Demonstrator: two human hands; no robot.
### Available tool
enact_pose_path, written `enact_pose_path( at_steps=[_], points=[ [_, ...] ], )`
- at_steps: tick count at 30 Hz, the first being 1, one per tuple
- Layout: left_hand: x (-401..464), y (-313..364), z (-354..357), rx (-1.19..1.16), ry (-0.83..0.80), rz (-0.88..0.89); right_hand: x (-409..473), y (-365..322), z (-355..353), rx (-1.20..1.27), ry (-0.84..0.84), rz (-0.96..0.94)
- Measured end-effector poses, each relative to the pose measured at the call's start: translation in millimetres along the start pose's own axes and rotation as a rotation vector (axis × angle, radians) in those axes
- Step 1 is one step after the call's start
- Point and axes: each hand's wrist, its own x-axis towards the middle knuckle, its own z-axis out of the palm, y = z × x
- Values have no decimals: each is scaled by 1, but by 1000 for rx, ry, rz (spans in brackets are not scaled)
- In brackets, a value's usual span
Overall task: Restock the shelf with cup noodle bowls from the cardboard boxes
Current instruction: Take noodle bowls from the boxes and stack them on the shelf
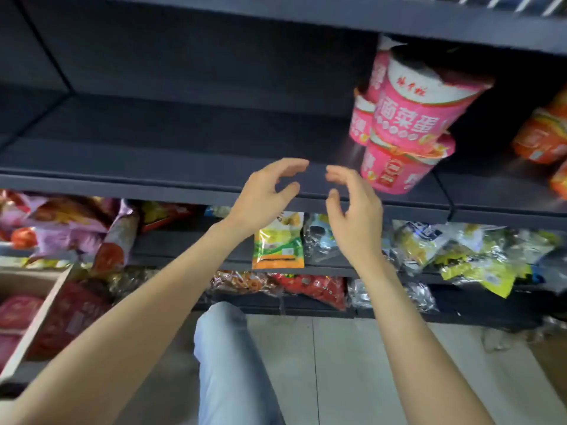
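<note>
Two hands: left hand (260, 197) and right hand (352, 216) hover mid-frame before the shelf (171, 148), fingers apart, loosely curved, holding nothing.
Bowls: pink noodle bowls (411, 130) stand stacked at upper right on the shelf; the stack appears to lean.
Box: cardboard box (40, 311) sits at lower left, red packs inside.
Free space: dark shelf left of the stack.
Advice: probably fetch the next bowl from the box, grip it by both sides, set it upright just beside the stack.
</note>
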Motion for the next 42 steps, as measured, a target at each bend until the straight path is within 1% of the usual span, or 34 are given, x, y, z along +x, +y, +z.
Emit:
enact_pose_path(
  at_steps=[2, 4, 6, 8, 10, 11, 12, 14, 17, 19, 21, 23, 25, 28, 30, 32, 33, 35, 37, 38, 42],
  points=[
    [-54, -35, -39, 251, 56, 22, -16, -19, 45, 22, -212, -54],
    [-109, -73, -83, 506, 76, -16, -31, -45, 94, 41, -444, -101],
    [-165, -107, -125, 665, 78, -123, -44, -74, 142, 45, -688, -141],
    [-224, -141, -167, 730, 107, -326, -58, -109, 192, 21, -919, -244],
    [-269, -168, -193, 709, 198, -515, -68, -137, 229, -1, -1061, -348],
    [-295, -185, -210, 671, 271, -649, -76, -157, 255, 18, -1114, -407],
    [-319, -200, -223, 619, 337, -779, -83, -176, 278, 41, -1150, -460],
    [-364, -230, -247, 526, 480, -979, -98, -214, 324, 84, -1212, -542],
    [-421, -277, -277, 396, 680, -1186, -119, -261, 400, 90, -1309, -634],
    [-446, -310, -293, 367, 732, -1278, -136, -284, 455, 69, -1355, -715],
    [-459, -344, -308, 407, 738, -1301, -156, -301, 512, 21, -1396, -788],
    [-463, -377, -322, 513, 731, -1282, -178, -311, 567, -68, -1434, -846],
    [-462, -408, -332, 642, 671, -1274, -199, -312, 617, -175, -1485, -891],
    [-463, -449, -342, 720, 562, -1264, -226, -302, 683, -366, -1538, -877],
    [-466, -463, -344, 729, 564, -1236, -240, -297, 719, -405, -1549, -814],
    [-471, -468, -342, 791, 587, -1198, -249, -295, 753, -399, -1547, -829],
    [-473, -468, -340, 820, 590, -1193, -252, -295, 768, -394, -1559, -877],
    [-474, -467, -340, 870, 580, -1184, -254, -296, 792, -411, -1591, -1051],
    [-473, -466, -344, 926, 537, -1175, -253, -298, 806, -467, -1568, -1229],
    [-472, -466, -346, 940, 515, -1174, -252, -299, 811, -487, -1544, -1277],
    [-473, -464, -351, 949, 506, -1160, -249, -297, 829, -508, -1549, -1306]
  ],
)
